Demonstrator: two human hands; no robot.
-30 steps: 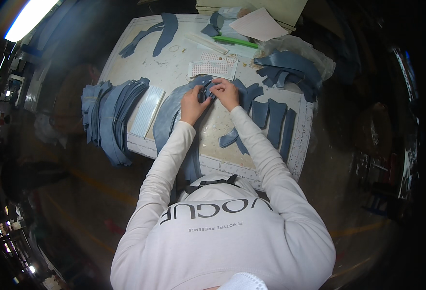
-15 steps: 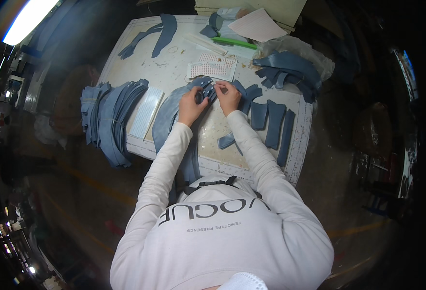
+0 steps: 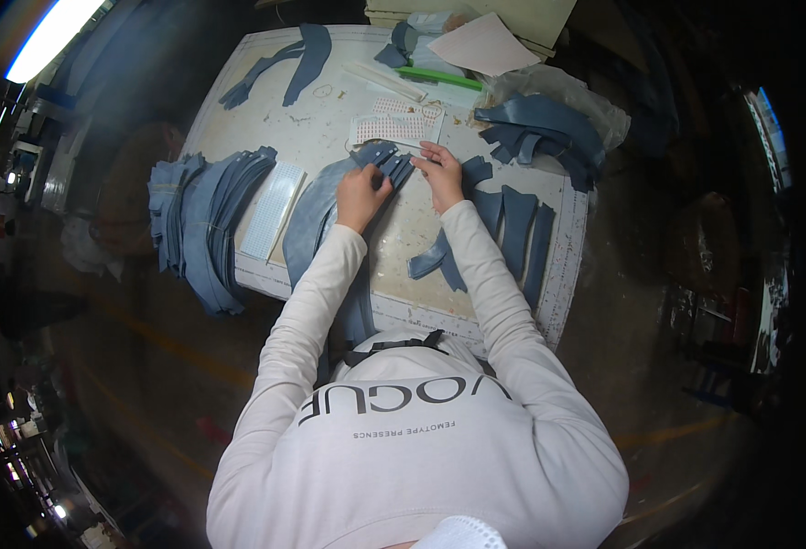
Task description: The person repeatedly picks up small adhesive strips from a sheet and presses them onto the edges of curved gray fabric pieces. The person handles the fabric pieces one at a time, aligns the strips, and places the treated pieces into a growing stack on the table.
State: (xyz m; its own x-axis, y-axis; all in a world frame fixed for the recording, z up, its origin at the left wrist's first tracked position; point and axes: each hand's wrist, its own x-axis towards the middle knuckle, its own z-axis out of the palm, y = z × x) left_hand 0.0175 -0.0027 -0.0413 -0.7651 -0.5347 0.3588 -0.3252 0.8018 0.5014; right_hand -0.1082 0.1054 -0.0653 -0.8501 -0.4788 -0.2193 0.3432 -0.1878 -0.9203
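Denim piece (image 3: pixel 386 163) lies mid-worktop (image 3: pixel 329 128), pinched by left hand (image 3: pixel 362 195) and right hand (image 3: pixel 441 174), both grips closed on it. Sorted stack (image 3: pixel 206 224) left; loose pieces (image 3: pixel 513 224) right seemingly remain.

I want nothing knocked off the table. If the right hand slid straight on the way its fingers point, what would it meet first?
Probably the white dotted sheet, just beyond the right hand.
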